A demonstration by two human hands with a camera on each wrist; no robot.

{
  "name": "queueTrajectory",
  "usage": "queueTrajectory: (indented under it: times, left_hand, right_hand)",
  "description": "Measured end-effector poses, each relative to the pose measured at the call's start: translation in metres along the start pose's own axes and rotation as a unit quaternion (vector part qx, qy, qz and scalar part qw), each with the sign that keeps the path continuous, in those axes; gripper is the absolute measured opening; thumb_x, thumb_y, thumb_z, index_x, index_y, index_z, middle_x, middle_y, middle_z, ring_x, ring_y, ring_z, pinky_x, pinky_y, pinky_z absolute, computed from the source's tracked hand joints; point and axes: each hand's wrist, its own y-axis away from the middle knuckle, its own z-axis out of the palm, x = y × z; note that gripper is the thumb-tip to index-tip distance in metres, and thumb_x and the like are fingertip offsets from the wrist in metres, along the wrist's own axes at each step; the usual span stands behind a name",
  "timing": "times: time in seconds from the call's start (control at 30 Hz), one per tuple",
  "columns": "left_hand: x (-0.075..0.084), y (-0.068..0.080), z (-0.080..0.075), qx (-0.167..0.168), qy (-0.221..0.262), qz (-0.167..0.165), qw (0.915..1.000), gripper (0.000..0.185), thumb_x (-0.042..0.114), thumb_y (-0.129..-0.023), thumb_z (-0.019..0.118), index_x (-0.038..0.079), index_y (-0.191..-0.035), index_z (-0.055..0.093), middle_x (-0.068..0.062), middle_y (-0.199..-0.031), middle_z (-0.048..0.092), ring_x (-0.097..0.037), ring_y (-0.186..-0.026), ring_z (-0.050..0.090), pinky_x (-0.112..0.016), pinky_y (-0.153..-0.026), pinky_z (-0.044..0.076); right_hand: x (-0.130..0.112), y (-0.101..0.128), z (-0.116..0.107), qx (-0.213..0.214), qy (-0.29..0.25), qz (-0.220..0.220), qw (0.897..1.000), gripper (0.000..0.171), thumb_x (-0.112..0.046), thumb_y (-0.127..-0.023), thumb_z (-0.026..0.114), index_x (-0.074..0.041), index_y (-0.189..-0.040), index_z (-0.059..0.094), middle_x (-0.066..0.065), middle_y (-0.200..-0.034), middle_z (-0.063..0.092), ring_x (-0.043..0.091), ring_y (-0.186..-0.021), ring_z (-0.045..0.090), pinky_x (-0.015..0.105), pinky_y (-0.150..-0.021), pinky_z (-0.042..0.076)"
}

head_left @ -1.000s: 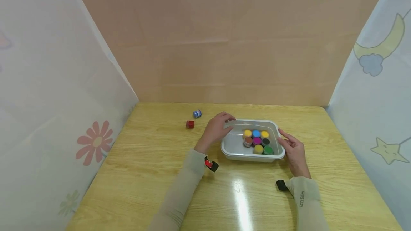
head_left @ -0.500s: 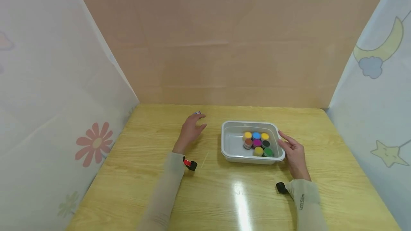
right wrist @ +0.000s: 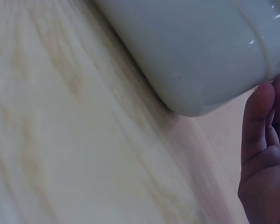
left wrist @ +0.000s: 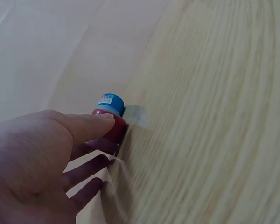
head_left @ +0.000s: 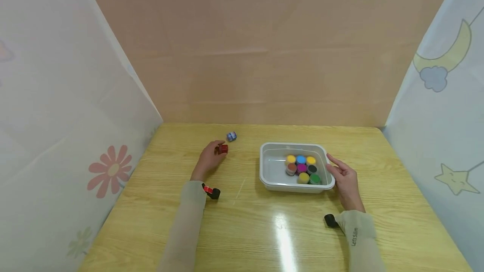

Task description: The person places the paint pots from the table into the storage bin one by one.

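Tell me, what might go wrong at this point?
The left hand closes its fingers round the red pot, which looks round, so it might slip and roll. The blue pot lies just beyond and could get knocked away. The right hand only rests open against the tray, so a bump could shift it.

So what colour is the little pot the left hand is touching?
Red pot, under the left hand; clearest in the head view.
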Motion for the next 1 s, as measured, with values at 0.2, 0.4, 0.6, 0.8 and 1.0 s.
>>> queueTrajectory:
  times: [0.2, 0.4, 0.6, 0.8, 1.0]
  left_hand:
    - [-0.01, 0.0, -0.001, 0.001, 0.02, 0.004, 0.9998, 0.044, 0.015, -0.101, 0.069, 0.009, -0.143, 0.058, -0.017, -0.141, 0.062, -0.034, -0.13, 0.058, -0.051, -0.111, 0.047]
    - [-0.017, 0.001, -0.001, 0.002, 0.055, -0.001, 0.9985, 0.04, 0.017, -0.099, 0.071, 0.011, -0.138, 0.063, -0.016, -0.129, 0.067, -0.03, -0.115, 0.063, -0.048, -0.102, 0.052]
    - [-0.019, -0.002, 0.0, -0.001, 0.059, 0.003, 0.9983, 0.04, 0.021, -0.099, 0.071, 0.012, -0.137, 0.063, -0.014, -0.128, 0.068, -0.029, -0.114, 0.064, -0.046, -0.101, 0.053]
    - [-0.021, -0.003, 0.0, 0.003, 0.059, 0.009, 0.9982, 0.04, 0.021, -0.099, 0.072, 0.011, -0.137, 0.064, -0.015, -0.128, 0.068, -0.03, -0.115, 0.064, -0.047, -0.101, 0.053]
    - [-0.022, -0.002, 0.002, 0.009, 0.062, 0.007, 0.998, 0.04, 0.02, -0.098, 0.073, 0.011, -0.136, 0.065, -0.015, -0.126, 0.069, -0.03, -0.114, 0.064, -0.048, -0.102, 0.053]
  right_hand:
    - [0.002, -0.001, 0.001, 0.002, 0.004, -0.002, 1.0, 0.046, -0.02, -0.097, 0.074, -0.016, -0.142, 0.063, -0.006, -0.079, 0.076, 0.001, -0.068, 0.061, 0.016, -0.059, 0.052]
    - [0.003, -0.002, 0.0, 0.0, 0.01, 0.0, 1.0, 0.045, -0.021, -0.097, 0.074, -0.018, -0.141, 0.065, -0.006, -0.08, 0.076, 0.001, -0.07, 0.062, 0.016, -0.061, 0.053]
    - [0.002, -0.002, -0.003, 0.001, 0.006, -0.011, 1.0, 0.043, -0.021, -0.097, 0.074, -0.019, -0.14, 0.066, -0.006, -0.076, 0.074, 0.001, -0.065, 0.059, 0.016, -0.056, 0.05]
    - [0.002, -0.004, -0.003, -0.004, -0.001, -0.011, 1.0, 0.042, -0.02, -0.098, 0.074, -0.019, -0.14, 0.067, -0.004, -0.077, 0.076, 0.001, -0.065, 0.061, 0.016, -0.056, 0.052]
    - [0.005, -0.003, -0.003, -0.006, 0.0, -0.01, 1.0, 0.043, -0.02, -0.098, 0.074, -0.019, -0.14, 0.066, -0.004, -0.078, 0.076, 0.002, -0.064, 0.06, 0.017, -0.055, 0.051]
